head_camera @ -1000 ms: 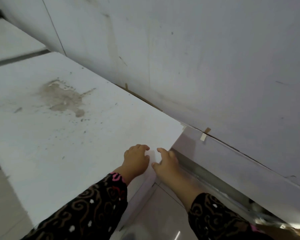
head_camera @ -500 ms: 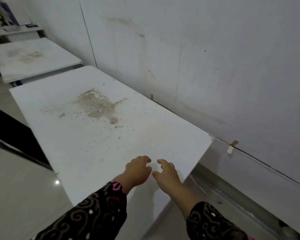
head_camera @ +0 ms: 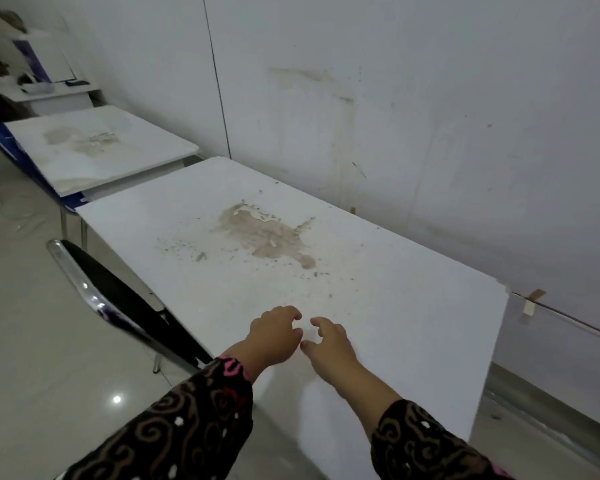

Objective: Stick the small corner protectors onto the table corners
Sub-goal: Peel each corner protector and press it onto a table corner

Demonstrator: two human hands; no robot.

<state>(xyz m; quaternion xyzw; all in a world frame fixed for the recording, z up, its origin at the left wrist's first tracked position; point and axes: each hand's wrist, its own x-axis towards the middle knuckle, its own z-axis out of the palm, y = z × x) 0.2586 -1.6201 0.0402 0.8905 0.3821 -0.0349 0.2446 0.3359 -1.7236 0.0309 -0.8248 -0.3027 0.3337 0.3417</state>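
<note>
A person's left hand (head_camera: 276, 336) and right hand (head_camera: 328, 342) reach side by side over the near part of a white table (head_camera: 413, 323) set against a pale wall (head_camera: 430, 116). The left hand's fingers (head_camera: 290, 311) are curled inward; the right hand's are loosely bent with thumb spread, and whether either holds a small corner protector cannot be told, as none is clearly visible. A brown stain (head_camera: 267, 233) marks the tabletop beyond the hands. A black chair with a chrome frame (head_camera: 118, 303) stands just left of the table, and a second stained table (head_camera: 94, 150) sits farther back
</note>
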